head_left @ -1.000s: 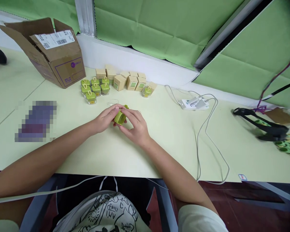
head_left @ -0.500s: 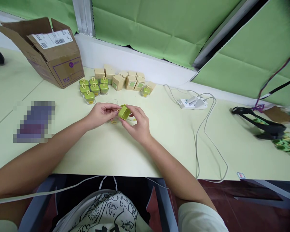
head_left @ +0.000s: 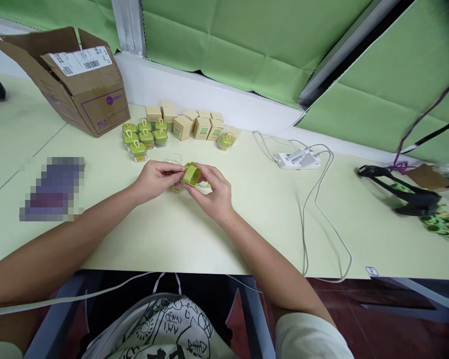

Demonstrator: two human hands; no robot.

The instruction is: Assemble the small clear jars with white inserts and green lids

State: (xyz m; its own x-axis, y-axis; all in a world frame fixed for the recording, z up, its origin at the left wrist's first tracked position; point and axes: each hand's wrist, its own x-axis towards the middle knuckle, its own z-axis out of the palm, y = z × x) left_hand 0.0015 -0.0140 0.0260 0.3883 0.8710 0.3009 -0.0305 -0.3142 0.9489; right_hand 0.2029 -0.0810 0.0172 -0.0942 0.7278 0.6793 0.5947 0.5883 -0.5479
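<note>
Between my two hands is a hollow green lid (head_left: pixel 191 175), its open side turned toward me. My left hand (head_left: pixel 157 180) pinches its left edge with thumb and fingertips. From the other side my right hand (head_left: pixel 214 192) grips it, fingers behind and thumb below. Behind my left fingers a clear container (head_left: pixel 174 158) shows in part on the table. A small yellow piece (head_left: pixel 176 189) lies just under the left fingertips. Further back stand several clear jars with green lids and loops (head_left: pixel 138 149), and one more such jar (head_left: pixel 225 141) sits to the right.
Several small tan boxes (head_left: pixel 202 128) line the wall. A large open carton (head_left: pixel 101 107) stands at the back left, with a blurred-out flat object (head_left: pixel 56 189) nearer. On the right are a power strip (head_left: pixel 297 159), loose white cables (head_left: pixel 320 199) and a black tool-like object (head_left: pixel 400 189).
My left fingers have shifted slightly on the green lid, and more of the clear container behind them shows. Both hands otherwise stay in place.
</note>
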